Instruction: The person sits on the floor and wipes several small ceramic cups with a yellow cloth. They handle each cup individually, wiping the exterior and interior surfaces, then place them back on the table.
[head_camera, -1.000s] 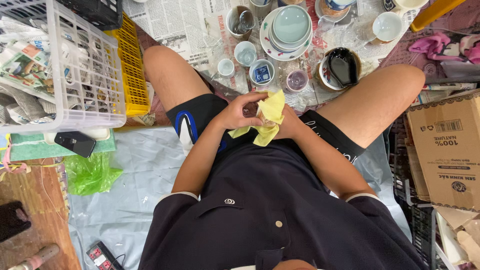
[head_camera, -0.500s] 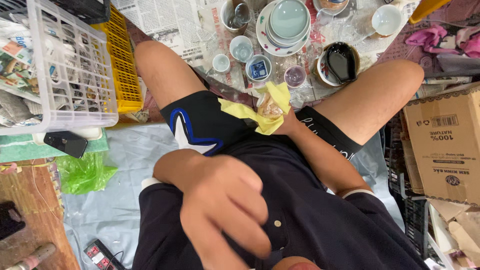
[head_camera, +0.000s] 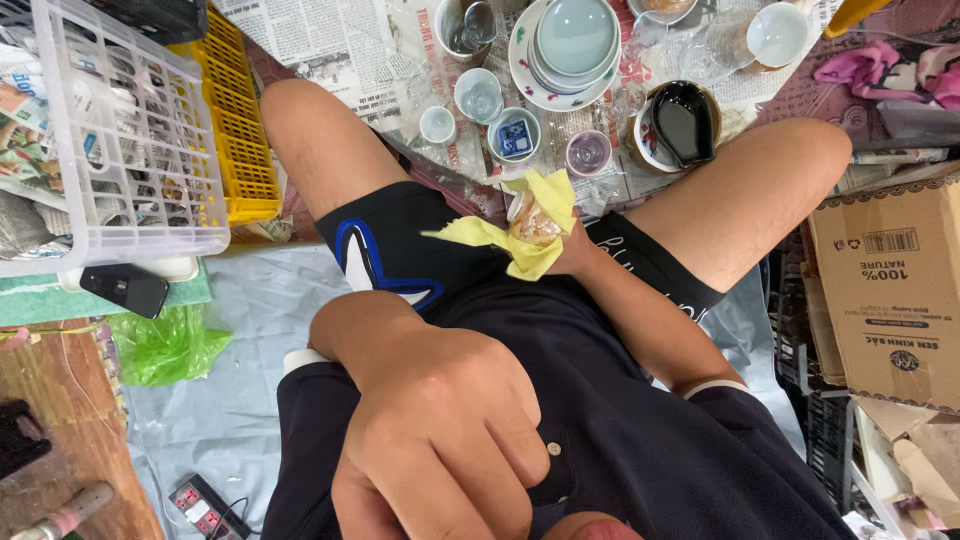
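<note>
yellow cloth: soft, matt, crumpled fabric
stacked plates: glossy glazed ceramic, beyond the yellow cloth
white basket: smooth plastic lattice
cardboard box: matt brown paperboard
newspaper: thin matt paper
shirt: dark matt knit

A brown cardboard box with black printed labels stands at right, newspaper sheets lie top centre
</note>
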